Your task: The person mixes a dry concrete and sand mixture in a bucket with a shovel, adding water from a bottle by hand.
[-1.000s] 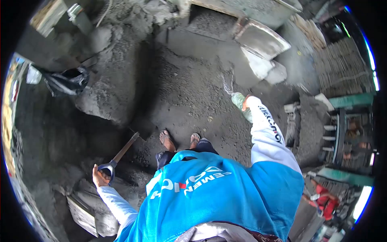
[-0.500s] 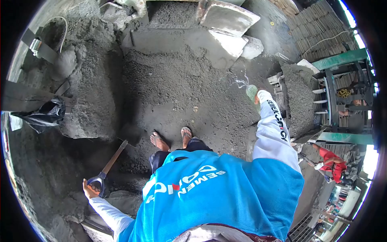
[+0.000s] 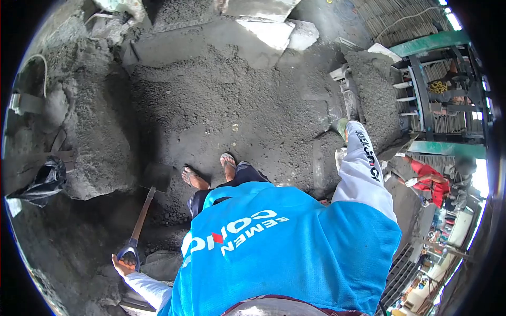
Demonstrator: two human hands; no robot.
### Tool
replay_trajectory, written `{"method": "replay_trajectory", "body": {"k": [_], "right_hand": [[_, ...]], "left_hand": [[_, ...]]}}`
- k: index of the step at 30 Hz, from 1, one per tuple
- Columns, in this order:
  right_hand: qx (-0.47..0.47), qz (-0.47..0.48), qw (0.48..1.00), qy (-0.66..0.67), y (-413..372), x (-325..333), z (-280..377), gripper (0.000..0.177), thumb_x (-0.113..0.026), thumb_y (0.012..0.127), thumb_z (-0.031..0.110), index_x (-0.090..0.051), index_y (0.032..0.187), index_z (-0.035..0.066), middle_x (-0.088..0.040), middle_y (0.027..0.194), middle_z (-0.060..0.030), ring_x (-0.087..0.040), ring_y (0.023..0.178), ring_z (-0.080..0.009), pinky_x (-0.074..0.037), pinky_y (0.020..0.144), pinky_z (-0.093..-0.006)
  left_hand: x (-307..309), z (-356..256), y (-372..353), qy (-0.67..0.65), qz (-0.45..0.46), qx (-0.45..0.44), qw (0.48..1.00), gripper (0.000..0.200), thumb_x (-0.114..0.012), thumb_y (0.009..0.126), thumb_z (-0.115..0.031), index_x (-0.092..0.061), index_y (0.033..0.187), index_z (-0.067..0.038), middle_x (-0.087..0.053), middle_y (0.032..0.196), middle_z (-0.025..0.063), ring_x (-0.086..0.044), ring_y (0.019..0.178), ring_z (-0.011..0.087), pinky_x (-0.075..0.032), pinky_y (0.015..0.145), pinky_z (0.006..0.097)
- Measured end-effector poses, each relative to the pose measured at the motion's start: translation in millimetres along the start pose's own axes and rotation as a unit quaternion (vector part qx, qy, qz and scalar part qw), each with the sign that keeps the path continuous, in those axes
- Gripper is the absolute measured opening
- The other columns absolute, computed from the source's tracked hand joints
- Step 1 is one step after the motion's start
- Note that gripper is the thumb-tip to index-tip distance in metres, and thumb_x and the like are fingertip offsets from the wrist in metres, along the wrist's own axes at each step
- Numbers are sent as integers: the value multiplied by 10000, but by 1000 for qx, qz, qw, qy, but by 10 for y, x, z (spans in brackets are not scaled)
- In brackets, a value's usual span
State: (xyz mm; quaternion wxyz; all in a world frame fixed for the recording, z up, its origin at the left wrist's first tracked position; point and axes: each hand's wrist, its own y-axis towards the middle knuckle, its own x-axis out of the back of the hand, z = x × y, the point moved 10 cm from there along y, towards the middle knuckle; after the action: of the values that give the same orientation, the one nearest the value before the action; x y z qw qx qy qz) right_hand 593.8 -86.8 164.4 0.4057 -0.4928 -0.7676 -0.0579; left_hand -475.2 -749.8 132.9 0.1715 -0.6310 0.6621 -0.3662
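At the lower left, my left hand is closed around the D-shaped grip of a shovel. Its wooden shaft slants up and away, and the blade rests at the edge of the grey mix by my feet. Out to the right, my right hand holds a pale green container, partly hidden by the hand and sleeve. Below the container the wet grey mortar mix spreads over the floor, pebbly in the middle and smoother near the edges.
A tall grey heap stands on the left, with a black plastic bag beside it. Pale broken slabs lie at the top. On the right are a green frame and a person in red.
My right hand has drawn the container nearer to me; the splash of water beside it is gone. My view has shifted to the right. My left hand keeps its grip on the shovel.
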Motion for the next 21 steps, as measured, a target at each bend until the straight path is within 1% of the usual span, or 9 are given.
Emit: {"method": "replay_trajectory", "body": {"k": [1,4,5,8,9,12,16,19,21], "right_hand": [[-11,-2,1000,3,141,-26,-47,444,-550,879,453,-652,1210,175,-589,1310,-65,-545,1227,-242,-427,1016,-359],[-18,35,999,-25,117,43,-148,444,-548,880,456,-653,1207,174,-591,1306,-66,-547,1223,-243,-429,1014,-361],[-17,43,999,-29,98,54,-173,444,-547,880,457,-654,1206,174,-592,1304,-66,-548,1222,-244,-429,1013,-361],[-14,57,998,-39,141,34,-220,444,-545,881,459,-655,1203,173,-595,1300,-67,-550,1219,-245,-430,1011,-363],[-13,61,997,-39,151,30,-221,444,-544,881,460,-656,1202,173,-596,1298,-67,-551,1218,-246,-430,1010,-363],[-6,70,997,-39,182,-12,-164,445,-541,882,462,-657,1199,172,-599,1294,-67,-553,1215,-247,-432,1008,-365],[6,75,996,-39,226,18,-25,446,-538,883,465,-659,1196,172,-603,1288,-68,-556,1211,-249,-433,1004,-367],[18,78,996,-35,281,52,81,446,-536,884,468,-660,1193,171,-606,1283,-69,-558,1208,-250,-434,1002,-369],[24,80,996,-37,324,75,142,447,-534,885,469,-661,1191,170,-608,1280,-70,-559,1206,-251,-435,1000,-370]], "left_hand": [[20,-1,36,9,-1,-1,1000,536,-620,800,-609,-365,701,-148,-298,514,-20,-331,407,157,-293,398,328],[-71,-153,-83,21,-55,-16,998,515,-596,839,-577,-394,649,-144,-335,473,1,-348,382,165,-302,381,337],[-101,-192,-65,35,-57,-20,998,530,-600,831,-593,-396,653,-138,-337,481,-1,-352,402,162,-315,398,340],[-232,-314,-74,62,-61,-23,996,538,-614,816,-604,-392,658,-141,-336,482,-3,-351,401,158,-309,396,336],[-251,-341,7,63,-48,-28,996,540,-629,802,-610,-388,666,-146,-337,483,-6,-355,403,152,-308,397,329],[-438,-423,-61,50,-39,-19,998,536,-633,801,-607,-383,669,-151,-340,483,-11,-361,403,147,-311,397,319],[-582,-475,-182,53,-54,-25,997,518,-634,806,-599,-407,686,-149,-354,483,-12,-365,397,147,-315,395,314],[-660,-473,-245,52,-45,-34,997,517,-631,810,-598,-418,699,-141,-361,481,-8,-361,391,150,-319,391,321],[-730,-488,-300,61,-58,-36,996,524,-610,816,-615,-393,688,-155,-324,488,-23,-324,397,134,-298,395,311]]}}
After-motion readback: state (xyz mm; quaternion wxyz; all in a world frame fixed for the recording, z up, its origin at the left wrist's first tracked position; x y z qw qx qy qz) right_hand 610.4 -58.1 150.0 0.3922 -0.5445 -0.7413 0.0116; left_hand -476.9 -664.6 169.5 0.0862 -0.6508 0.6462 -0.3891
